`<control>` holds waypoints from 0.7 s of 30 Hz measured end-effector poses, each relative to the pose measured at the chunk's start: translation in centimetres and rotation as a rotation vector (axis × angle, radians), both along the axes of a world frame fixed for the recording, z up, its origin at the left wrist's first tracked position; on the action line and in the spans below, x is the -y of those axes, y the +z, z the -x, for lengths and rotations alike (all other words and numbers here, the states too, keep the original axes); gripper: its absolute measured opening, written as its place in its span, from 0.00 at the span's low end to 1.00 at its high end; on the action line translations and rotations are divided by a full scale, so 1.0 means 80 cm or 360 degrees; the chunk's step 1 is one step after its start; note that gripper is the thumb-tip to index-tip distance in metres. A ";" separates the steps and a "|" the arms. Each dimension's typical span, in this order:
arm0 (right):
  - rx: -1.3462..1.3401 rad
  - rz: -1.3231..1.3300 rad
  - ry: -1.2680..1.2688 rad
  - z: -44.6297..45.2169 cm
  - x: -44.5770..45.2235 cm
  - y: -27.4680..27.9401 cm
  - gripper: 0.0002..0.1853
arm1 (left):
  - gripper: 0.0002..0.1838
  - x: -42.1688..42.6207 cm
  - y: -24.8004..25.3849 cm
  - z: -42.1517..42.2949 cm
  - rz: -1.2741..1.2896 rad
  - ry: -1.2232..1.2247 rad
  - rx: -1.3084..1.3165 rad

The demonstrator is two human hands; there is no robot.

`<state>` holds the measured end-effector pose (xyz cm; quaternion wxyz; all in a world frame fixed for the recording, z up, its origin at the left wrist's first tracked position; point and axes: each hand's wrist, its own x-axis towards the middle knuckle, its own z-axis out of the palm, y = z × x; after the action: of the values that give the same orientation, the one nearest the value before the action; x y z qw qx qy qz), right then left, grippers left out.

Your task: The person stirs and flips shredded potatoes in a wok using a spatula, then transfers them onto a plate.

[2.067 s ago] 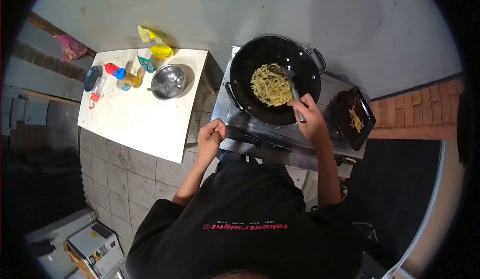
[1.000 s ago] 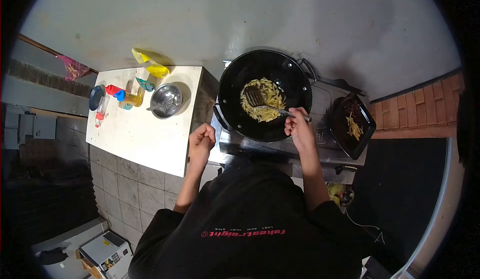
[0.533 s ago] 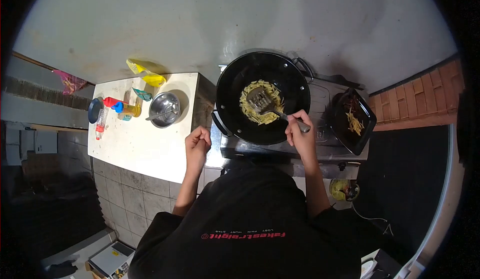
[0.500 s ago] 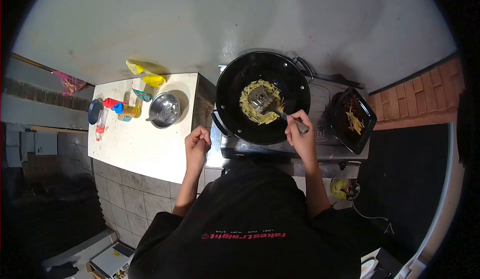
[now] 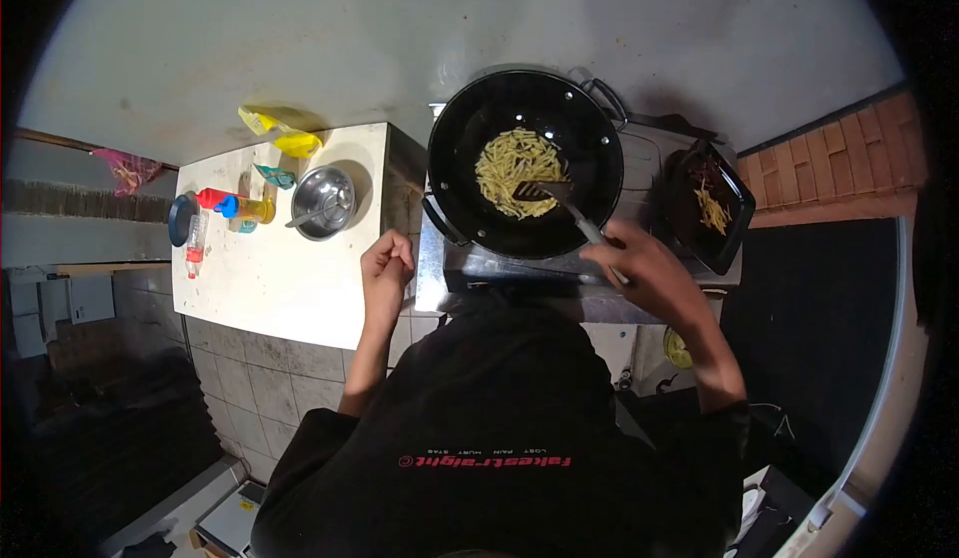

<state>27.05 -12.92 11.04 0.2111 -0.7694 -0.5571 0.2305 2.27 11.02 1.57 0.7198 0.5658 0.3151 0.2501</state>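
A black wok (image 5: 465, 118) sits on the stove with pale yellow strips of food (image 5: 514, 163) heaped in its middle. My right hand (image 5: 631, 263) is closed round the grey handle of a slotted turner (image 5: 584, 223). The turner's head rests tilted at the near right side of the strips. My left hand (image 5: 388, 263) hangs in a loose fist, apart from the wok, between its left handle and the white table; no object shows in it.
A black tray (image 5: 734, 243) with some strips stands right of the wok. On the white table (image 5: 280, 303) are a steel bowl (image 5: 325, 198) with a spoon, a yellow packet (image 5: 285, 136), a blue-capped bottle (image 5: 250, 208) and a red-capped clear bottle (image 5: 196, 248).
My right hand has moved right and turned, tilting the turner onto the near right edge of the strips. The strips are now bunched together. My left hand stays curled.
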 end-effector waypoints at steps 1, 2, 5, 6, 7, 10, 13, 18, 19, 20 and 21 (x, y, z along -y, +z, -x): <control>0.0093 -0.0020 0.0117 0.002 0.006 -0.002 0.16 | 0.12 0.001 0.000 0.002 0.0017 0.0014 0.0001; 0.0185 -0.0041 0.0235 0.005 0.010 -0.005 0.17 | 0.12 0.002 -0.003 0.005 0.0025 0.0020 0.0000; 0.0262 -0.0024 0.0323 0.015 0.016 -0.008 0.20 | 0.12 0.006 -0.014 0.017 0.0084 0.0031 -0.0010; 0.0266 -0.0017 0.0324 0.015 0.014 -0.010 0.20 | 0.12 0.008 -0.016 0.018 0.0076 0.0059 -0.0016; 0.0291 0.0068 0.0357 0.018 0.010 -0.013 0.19 | 0.12 0.009 -0.019 0.018 0.0067 0.0087 -0.0022; 0.0276 0.0088 0.0331 0.018 -0.006 -0.047 0.18 | 0.13 0.012 -0.023 0.019 0.0075 0.0113 -0.0005; 0.0202 -0.0066 0.0152 0.014 -0.018 -0.054 0.16 | 0.13 0.012 -0.021 0.016 0.0094 0.0108 0.0005; -0.0107 -0.0414 -0.0289 0.005 -0.031 -0.038 0.09 | 0.13 0.011 -0.035 0.019 0.0134 0.0125 0.0010; -0.0083 -0.0542 -0.0432 0.003 -0.035 -0.038 0.07 | 0.13 0.011 -0.039 0.019 0.0132 0.0129 -0.0005; -0.0057 -0.0672 -0.0577 0.001 -0.039 -0.039 0.06 | 0.13 0.012 -0.042 0.019 0.0140 0.0127 0.0003; -0.0044 -0.0671 -0.0582 -0.001 -0.044 -0.037 0.06 | 0.13 0.012 -0.044 0.018 0.0121 0.0115 -0.0005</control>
<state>27.16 -9.42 8.04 0.4122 -0.7930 -0.4418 0.0778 0.86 10.02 -1.98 0.7307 0.5268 0.3457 0.2628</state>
